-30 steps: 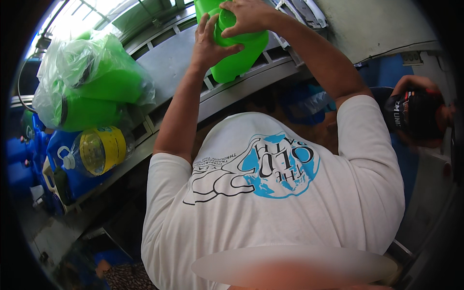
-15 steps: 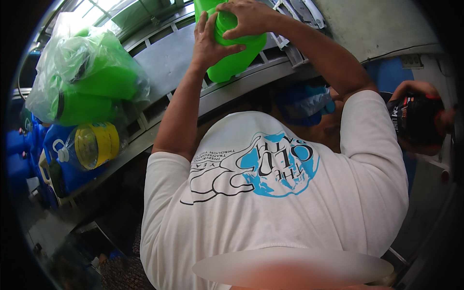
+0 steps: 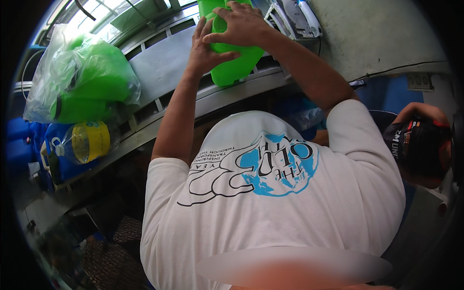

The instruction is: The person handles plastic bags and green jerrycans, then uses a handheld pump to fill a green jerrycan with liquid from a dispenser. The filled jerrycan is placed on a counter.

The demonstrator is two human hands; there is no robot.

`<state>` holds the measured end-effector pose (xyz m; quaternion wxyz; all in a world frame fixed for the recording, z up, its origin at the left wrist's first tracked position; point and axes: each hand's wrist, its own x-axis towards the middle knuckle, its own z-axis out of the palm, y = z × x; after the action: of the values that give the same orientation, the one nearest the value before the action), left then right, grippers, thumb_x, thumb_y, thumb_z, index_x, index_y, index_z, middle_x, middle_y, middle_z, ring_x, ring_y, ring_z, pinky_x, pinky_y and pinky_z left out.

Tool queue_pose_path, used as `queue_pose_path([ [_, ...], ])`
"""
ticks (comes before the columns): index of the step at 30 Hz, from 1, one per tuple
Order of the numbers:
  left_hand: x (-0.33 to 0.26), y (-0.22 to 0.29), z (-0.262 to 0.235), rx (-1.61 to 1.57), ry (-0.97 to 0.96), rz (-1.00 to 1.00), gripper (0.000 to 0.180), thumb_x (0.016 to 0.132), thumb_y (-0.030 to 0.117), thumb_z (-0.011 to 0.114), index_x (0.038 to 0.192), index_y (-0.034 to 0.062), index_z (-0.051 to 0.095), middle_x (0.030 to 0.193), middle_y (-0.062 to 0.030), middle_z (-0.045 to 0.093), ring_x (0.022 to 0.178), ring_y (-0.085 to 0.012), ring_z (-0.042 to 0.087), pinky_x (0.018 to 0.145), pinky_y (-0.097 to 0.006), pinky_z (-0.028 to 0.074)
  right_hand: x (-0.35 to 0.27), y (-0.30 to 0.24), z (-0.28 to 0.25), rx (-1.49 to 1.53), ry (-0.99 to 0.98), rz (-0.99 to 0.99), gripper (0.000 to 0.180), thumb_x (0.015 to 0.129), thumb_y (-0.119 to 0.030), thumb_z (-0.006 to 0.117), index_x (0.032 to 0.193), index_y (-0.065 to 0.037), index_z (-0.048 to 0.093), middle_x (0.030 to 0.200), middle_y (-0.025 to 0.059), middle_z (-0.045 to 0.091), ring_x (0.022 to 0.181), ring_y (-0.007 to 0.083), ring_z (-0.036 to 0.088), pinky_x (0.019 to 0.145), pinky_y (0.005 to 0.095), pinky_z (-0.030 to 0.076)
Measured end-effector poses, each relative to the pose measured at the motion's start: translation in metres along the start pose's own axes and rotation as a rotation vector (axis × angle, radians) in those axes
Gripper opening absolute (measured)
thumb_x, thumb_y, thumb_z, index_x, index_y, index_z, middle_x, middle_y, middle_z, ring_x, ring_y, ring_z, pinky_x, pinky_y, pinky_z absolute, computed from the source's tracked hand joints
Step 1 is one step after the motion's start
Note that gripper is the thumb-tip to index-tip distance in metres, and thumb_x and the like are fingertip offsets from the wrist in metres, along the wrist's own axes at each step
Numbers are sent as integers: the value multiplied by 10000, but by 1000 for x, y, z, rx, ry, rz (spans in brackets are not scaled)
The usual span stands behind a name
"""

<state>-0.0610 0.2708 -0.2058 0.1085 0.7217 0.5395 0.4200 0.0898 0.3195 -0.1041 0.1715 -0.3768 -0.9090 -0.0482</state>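
A bright green plastic container (image 3: 232, 72) stands on the slatted metal counter at the top of the view, its upper end cut off by the frame. My right hand (image 3: 246, 25) curls over a round, cap-like green part from the right, its thumb reaching across to the left. From the other side my left hand (image 3: 205, 55) grips the same part, fingers up along its left edge and thumb stretched across the front. Both hands partly hide that round part, so whether it is separate from the container cannot be told.
Left on the metal counter (image 3: 162, 65) sits a clear plastic bag (image 3: 96, 72) of green containers. Below it are a clear bottle with a yellow label (image 3: 89, 141) and blue containers (image 3: 19, 140). White-framed items (image 3: 285, 21) lie at the right. A person in black (image 3: 418, 150) is far right.
My right hand has shifted left over the round green part, covering more of it. My left hand keeps its hold. The whole view has tilted slightly, and the person at right appears lower.
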Motion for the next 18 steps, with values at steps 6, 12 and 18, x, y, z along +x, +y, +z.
queue_pose_path([
  [6, 7, 7, 1, -68, -15, -48, 1165, 523, 604, 840, 1445, 81, 356, 1510, -184, 287, 1443, -341, 181, 1153, -464, 232, 4, 30, 1, 175, -170, -30, 800, 679, -585, 665, 1340, -156, 526, 1294, 192, 513, 1228, 362, 475, 1013, 498, 366],
  [12, 10, 13, -8, -69, -66, -103, 1246, 495, 587, 853, 1473, 64, 286, 1532, -219, 214, 1436, -365, 187, 1138, -469, 260, 12, 42, -4, 295, -223, -267, 753, 657, -515, 673, 1303, -146, 557, 1260, 155, 537, 1190, 342, 492, 985, 480, 374],
  [18, 9, 20, -10, -111, -65, -173, 1281, 485, 539, 862, 1482, 33, 237, 1540, -222, 182, 1440, -356, 182, 1144, -442, 254, 22, 41, -4, 288, -277, -330, 700, 655, -495, 694, 1262, -166, 581, 1250, 147, 541, 1179, 330, 494, 963, 467, 390],
])
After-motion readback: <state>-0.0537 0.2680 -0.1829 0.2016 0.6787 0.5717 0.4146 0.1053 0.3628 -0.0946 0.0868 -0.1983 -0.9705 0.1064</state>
